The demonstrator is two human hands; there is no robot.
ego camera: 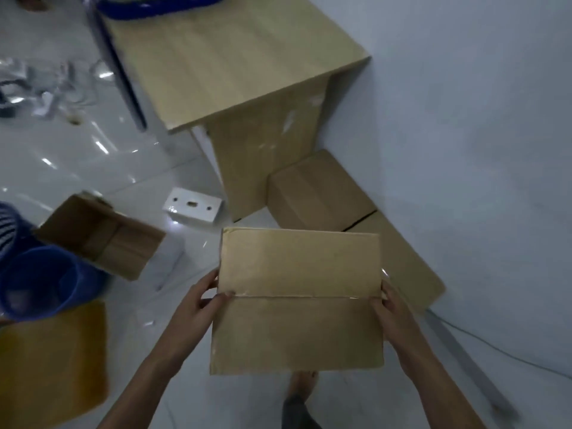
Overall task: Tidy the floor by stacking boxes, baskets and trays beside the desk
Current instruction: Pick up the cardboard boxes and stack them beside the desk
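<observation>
A closed cardboard box (298, 301) is held up above the floor in front of me. My left hand (198, 308) grips its left side with the thumb on the top seam. My right hand (391, 317) grips its right side the same way. Two more closed cardboard boxes lie on the floor along the wall beside the wooden desk (229, 54): one (315, 190) against the desk's side panel, the other (402, 261) nearer me and partly hidden by the held box. An open cardboard box (102, 236) lies at the left.
A blue bucket (46, 280) and a blue slatted basket (7, 224) sit at the far left, with a yellow flat item (52, 360) below them. A small white box (193, 209) lies by the desk's foot. My bare foot (301, 385) is under the held box. A wall runs along the right.
</observation>
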